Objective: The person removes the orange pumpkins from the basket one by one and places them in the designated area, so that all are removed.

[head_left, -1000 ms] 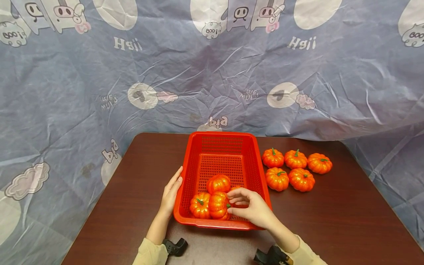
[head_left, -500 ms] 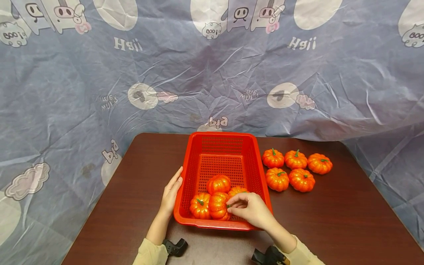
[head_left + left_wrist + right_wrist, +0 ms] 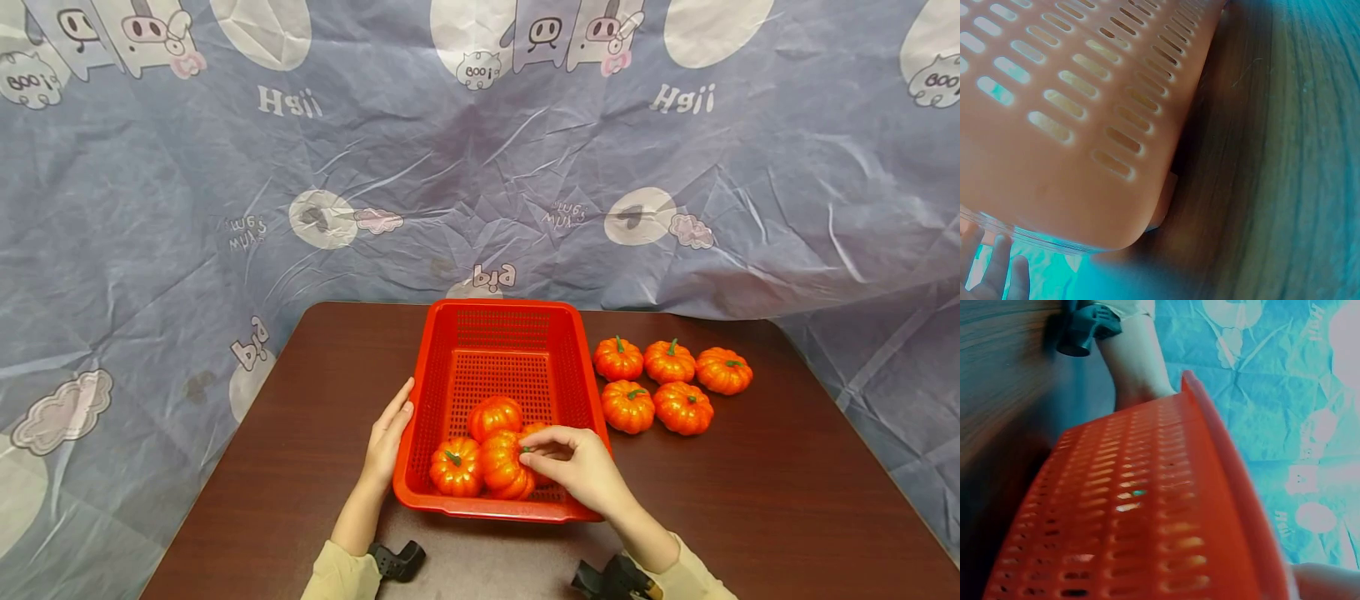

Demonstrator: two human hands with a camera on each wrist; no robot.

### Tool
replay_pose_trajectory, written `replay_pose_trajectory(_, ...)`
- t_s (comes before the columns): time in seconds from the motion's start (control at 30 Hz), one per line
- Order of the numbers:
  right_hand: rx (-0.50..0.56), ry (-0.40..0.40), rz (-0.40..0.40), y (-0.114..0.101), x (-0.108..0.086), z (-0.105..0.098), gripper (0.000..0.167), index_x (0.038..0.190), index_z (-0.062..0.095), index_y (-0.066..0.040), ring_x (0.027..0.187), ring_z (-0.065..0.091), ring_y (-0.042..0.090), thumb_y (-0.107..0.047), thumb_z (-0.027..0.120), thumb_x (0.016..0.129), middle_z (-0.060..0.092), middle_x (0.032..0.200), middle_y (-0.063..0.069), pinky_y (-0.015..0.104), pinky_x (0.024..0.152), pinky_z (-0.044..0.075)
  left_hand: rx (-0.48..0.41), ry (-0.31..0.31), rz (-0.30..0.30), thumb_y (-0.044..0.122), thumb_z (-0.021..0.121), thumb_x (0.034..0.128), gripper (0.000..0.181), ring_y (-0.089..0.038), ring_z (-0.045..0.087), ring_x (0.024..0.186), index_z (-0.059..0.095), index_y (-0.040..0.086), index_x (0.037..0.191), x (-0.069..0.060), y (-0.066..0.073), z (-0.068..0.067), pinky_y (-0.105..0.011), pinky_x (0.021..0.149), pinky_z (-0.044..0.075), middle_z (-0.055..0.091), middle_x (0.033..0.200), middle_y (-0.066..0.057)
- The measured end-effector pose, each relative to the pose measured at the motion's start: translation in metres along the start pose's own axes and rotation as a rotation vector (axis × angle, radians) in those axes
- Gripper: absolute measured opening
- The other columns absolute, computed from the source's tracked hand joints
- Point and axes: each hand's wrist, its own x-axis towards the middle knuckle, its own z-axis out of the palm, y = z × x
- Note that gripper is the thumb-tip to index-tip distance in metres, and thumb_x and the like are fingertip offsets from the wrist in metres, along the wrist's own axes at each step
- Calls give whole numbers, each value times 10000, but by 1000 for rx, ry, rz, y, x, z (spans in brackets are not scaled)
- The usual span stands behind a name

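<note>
A red perforated plastic basket (image 3: 502,506) stands on the table, with several glossy orange toy pumpkins near its front end. Against the basket's left outer side my left hand (image 3: 387,442) rests with straight fingers; its fingertips (image 3: 1001,250) show by the rim in the left wrist view. Inside the basket, my right hand (image 3: 581,467) pinches the green stem of a tilted pumpkin (image 3: 504,467). Left of that one sits another pumpkin (image 3: 456,468), and a further pumpkin (image 3: 496,416) lies behind it. The right hand partly covers one more pumpkin (image 3: 535,430).
Several more pumpkins (image 3: 683,408) sit in two rows on the brown table (image 3: 757,492), right of the basket. A patterned grey-blue cloth (image 3: 480,167) hangs behind and at both sides. Each wrist wears a black camera mount (image 3: 401,560).
My right hand has shifted slightly up and right, and the pumpkin at its fingertips has turned and moved a little right with it. The left hand and basket stay put.
</note>
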Motion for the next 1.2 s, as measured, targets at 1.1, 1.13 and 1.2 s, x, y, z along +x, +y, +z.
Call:
replay_pose_trajectory(1.1,41,569,59,-26,-27,-100,260,1006,688,41,698,617,70,-16,762,764,686,770,-60,149,563,463,17,11,7,194,416,1012,447,-168,312,1338,378,66,1438,-1,2,2,-180,1038,299,344,1477,-64)
replay_pose_trajectory(1.13,51,585,61,-25,-27,-104,260,1006,690,39,694,618,69,-10,763,761,688,766,-59,145,566,466,18,11,7,193,417,1012,447,-167,307,1341,378,66,1438,-1,2,2,-180,1039,296,341,1478,-64)
replay_pose_trajectory(1.2,48,617,68,-24,-29,-111,258,1005,696,29,690,619,63,-9,764,759,689,759,-68,137,573,468,21,11,7,192,418,1011,446,-167,302,1344,380,69,1438,-1,1,1,-179,1039,296,339,1480,-61)
